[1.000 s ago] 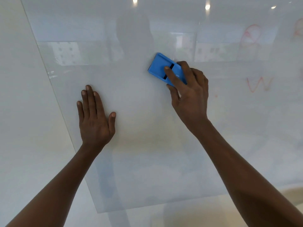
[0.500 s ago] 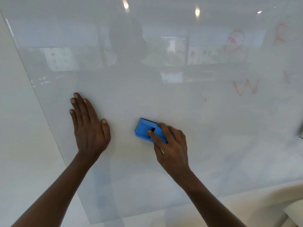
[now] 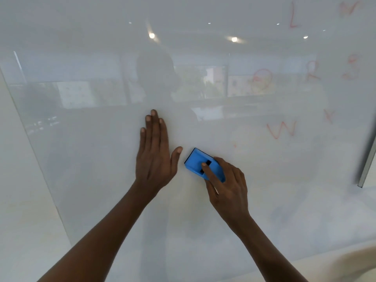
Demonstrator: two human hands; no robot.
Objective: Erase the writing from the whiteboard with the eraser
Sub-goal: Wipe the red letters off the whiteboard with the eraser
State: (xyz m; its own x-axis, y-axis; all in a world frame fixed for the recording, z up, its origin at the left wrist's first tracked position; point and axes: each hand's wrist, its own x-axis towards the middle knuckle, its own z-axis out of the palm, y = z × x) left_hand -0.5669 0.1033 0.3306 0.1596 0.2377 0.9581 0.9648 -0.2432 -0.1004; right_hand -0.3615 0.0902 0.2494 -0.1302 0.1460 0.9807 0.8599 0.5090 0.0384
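right hand (image 3: 227,186) pinching blue plastic eraser (image 3: 200,164) flat on glossy white whiteboard (image 3: 91,139) | left hand (image 3: 155,157) spread flat, bracing | sweep toward faint red letters (image 3: 281,129) at 2 o'clock, firm pressure

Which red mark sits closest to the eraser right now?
The red W, up and right of the blue eraser; the other letters lie farther toward the board's top right.

Faint red marker letters stand on the right part of the whiteboard (image 3: 264,180): a "W" (image 3: 281,129) at mid-height, an "L" (image 3: 293,16) near the top and an "R" (image 3: 312,71) between them. The other red marks around them are too smeared to read.
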